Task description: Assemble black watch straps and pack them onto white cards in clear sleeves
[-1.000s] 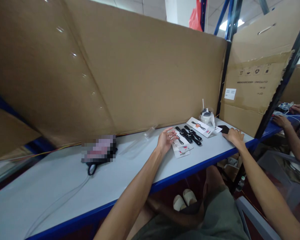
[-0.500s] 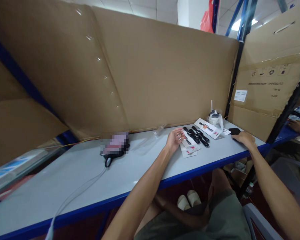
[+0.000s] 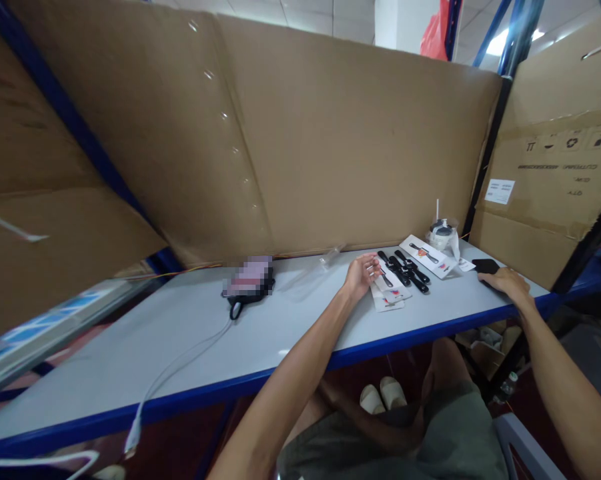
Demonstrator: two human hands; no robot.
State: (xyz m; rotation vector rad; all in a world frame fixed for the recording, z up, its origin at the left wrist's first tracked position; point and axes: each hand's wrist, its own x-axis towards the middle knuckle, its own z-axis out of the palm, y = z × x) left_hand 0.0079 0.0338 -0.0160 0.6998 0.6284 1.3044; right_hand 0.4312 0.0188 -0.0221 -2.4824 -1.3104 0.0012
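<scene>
My left hand (image 3: 361, 273) rests on the grey table (image 3: 195, 333), fingers loosely curled and apart, nothing in it, touching the white cards (image 3: 389, 295). Just right of it lie several black watch straps (image 3: 404, 269), some on another white card (image 3: 427, 255). My right hand (image 3: 509, 283) lies flat near the table's front right edge, beside a black phone-like object (image 3: 485, 265). A small white and black container (image 3: 441, 233) stands behind the straps.
A blurred dark pouch (image 3: 249, 283) lies mid-table with a white cable (image 3: 175, 373) trailing off the front edge. Tall cardboard sheets (image 3: 330, 147) wall off the back. A cardboard box (image 3: 550, 173) stands at the right. A small clear bag (image 3: 330, 256) lies by the wall.
The view has swung left, so everything sits further right in the picture. My left hand's fingers have curled in slightly. The co-worker's hands at the right have gone out of view.
</scene>
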